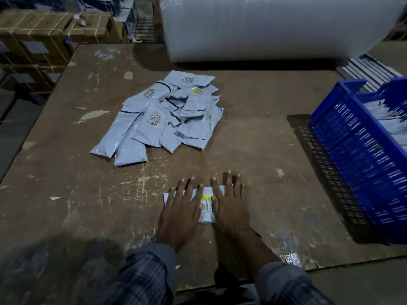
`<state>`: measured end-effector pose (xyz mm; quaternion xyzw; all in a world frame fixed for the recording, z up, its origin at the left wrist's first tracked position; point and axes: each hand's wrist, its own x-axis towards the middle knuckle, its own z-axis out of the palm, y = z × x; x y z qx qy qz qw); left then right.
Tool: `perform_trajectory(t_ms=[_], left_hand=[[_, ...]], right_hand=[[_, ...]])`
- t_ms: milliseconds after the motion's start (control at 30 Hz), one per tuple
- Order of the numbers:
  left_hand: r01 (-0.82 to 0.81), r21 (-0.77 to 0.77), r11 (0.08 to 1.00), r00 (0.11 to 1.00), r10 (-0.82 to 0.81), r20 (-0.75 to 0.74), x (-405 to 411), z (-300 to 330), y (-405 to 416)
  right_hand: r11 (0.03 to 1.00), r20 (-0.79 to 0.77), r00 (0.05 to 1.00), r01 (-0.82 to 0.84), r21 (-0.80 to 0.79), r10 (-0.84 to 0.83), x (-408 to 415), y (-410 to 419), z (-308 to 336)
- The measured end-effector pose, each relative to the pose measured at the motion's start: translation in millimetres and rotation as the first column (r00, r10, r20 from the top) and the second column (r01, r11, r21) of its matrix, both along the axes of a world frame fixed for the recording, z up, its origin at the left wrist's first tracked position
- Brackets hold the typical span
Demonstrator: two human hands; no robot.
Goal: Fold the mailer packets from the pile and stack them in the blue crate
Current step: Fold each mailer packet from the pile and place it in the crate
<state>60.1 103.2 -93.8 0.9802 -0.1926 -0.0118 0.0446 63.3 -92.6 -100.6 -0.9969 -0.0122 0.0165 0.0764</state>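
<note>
On the worn brown table (66,194), reading from the left, strapped cardboard boxes (44,31) stand beyond the far edge, and the pile of grey mailer packets (163,115) lies heaped near the table's middle, its packets overlapping at all angles with barcode labels showing on several. Nearer the person, just short of the front edge, one packet (206,203) lies flat under both hands. The left hand (182,208) presses its left part with fingers straight and spread, palm down; the right hand (231,205), a thin bracelet at its wrist, presses the right part the same way, fingers straight, neither hand curled round anything. The packet's long axis seems to run left to right across the view, parallel to the table's front edge, with its yellow-marked label facing up in the gap between the hands. How far it is already doubled over I cannot tell, since the hands hide most of it. I judge the step in hand to be flattening or creasing this packet. The next move would call for finishing the fold, holding it closed, and carrying it rightward to the blue crate (343,137), which sits at the table's right side and already holds stacked pale packets. Behind, a big roll of bubble wrap (275,27) rests at the far edge.
</note>
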Motion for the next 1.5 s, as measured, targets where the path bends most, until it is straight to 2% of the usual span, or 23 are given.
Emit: perform_trajectory(t_ms=[100, 267, 467, 667, 833, 967, 1133, 1233, 1367, 1433, 1500], left_hand=[[-0.087, -0.034, 0.996, 0.996, 0.086, -0.025, 7.2, -2.1, -7.6], [0.043, 0.011, 0.999, 0.999, -0.043, 0.004, 2.4, -1.1, -1.2], [0.079, 0.015, 0.997, 0.997, -0.079, 0.002, -10.1, -1.3, 6.5], [-0.147, 0.011, 0.989, 0.989, 0.147, 0.005, -0.9, 5.3, -6.2], [0.051, 0.064, 0.997, 0.998, -0.053, 0.026, -19.1, 6.4, 4.4], [0.170, 0.012, 0.985, 0.986, -0.170, 0.000, -10.9, 5.0, 22.8], [-0.128, -0.037, 0.991, 0.992, 0.129, 0.010, -1.0, 1.5, 1.8], [0.008, 0.030, 1.000, 0.999, -0.010, 0.042, -19.0, -1.5, -1.6], [0.190, 0.045, 0.981, 0.981, -0.191, 0.026, -20.9, 1.3, 18.6], [0.179, 0.045, 0.983, 0.984, -0.180, 0.013, -11.0, 0.3, 22.7], [0.065, 0.029, 0.997, 0.998, -0.065, 0.008, -1.1, 2.3, 18.2]], right_hand=[[0.998, 0.032, 0.998, -0.054, 0.039, 0.052, -24.5, -0.1, -4.4], [0.994, 0.046, 0.996, -0.085, 0.075, 0.081, -13.9, -8.4, 0.8], [1.000, -0.011, 1.000, -0.005, 0.017, 0.005, -2.6, -0.8, 0.6], [0.998, 0.066, 0.998, -0.024, 0.064, 0.020, -43.2, 2.9, -0.3], [0.997, 0.028, 0.997, -0.070, 0.036, 0.069, -15.9, -8.6, -2.6], [1.000, 0.022, 0.999, -0.024, 0.004, 0.024, -18.8, -1.6, -2.7], [0.998, 0.059, 0.997, -0.061, 0.029, 0.060, -45.5, 3.1, -4.6], [0.998, 0.043, 0.998, -0.054, 0.035, 0.053, -28.6, 0.8, -3.1], [1.000, 0.017, 1.000, -0.012, 0.028, 0.011, -11.3, 2.0, -1.0], [0.999, 0.047, 0.998, -0.035, 0.022, 0.034, -21.1, 4.3, -1.5], [0.997, 0.080, 0.994, -0.082, 0.013, 0.081, -38.8, 7.0, -0.3]])
